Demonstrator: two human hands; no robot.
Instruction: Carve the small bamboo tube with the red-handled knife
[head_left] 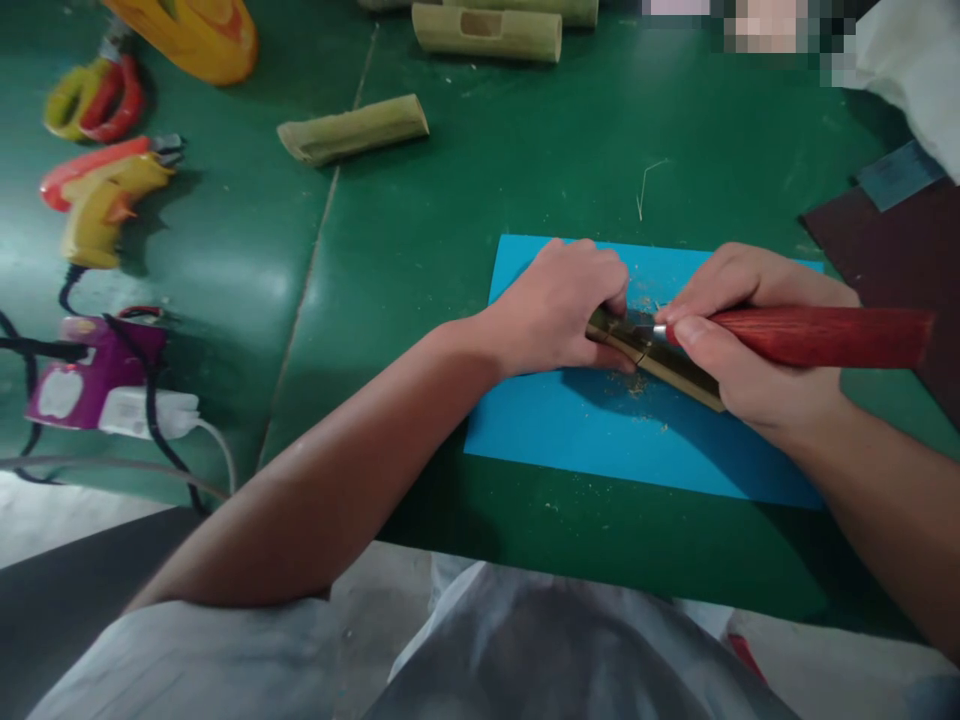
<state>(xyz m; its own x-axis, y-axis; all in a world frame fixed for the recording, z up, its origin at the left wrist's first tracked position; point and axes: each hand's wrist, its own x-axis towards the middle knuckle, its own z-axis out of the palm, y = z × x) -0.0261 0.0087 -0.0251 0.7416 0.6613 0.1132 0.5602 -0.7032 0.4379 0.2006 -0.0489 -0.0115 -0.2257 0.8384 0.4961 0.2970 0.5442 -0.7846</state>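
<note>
I work close to the near edge of the green table [450,220]. The blue sheet [585,430] under my hands lies just inside that edge, its far-left corner pointing up the table. Left of the sheet the green top is bare as far as the seam. Beyond the sheet there is open surface up to the bamboo pieces. To my right a dark sheet [900,260] lies just beside the blue one.

I count one blue sheet, one knife [817,337] with a red wooden handle, and one bamboo strip [679,378] being cut. There are two cut bamboo tubes, one near the seam [352,130] and one at the far edge [486,32], with a third only partly in view behind it. At the far left I see one yellow glue gun [105,205], one pair of red-and-yellow-handled scissors [94,98] and one power strip [112,400].

My left hand [559,310] is curled into a fist that presses down on the left end of the bamboo strip. My right hand [750,345] is wrapped around the knife, thumb along the ferrule, and the blade meets the strip between my two hands. The strip runs slantwise on the blue sheet and disappears under my right palm.
</note>
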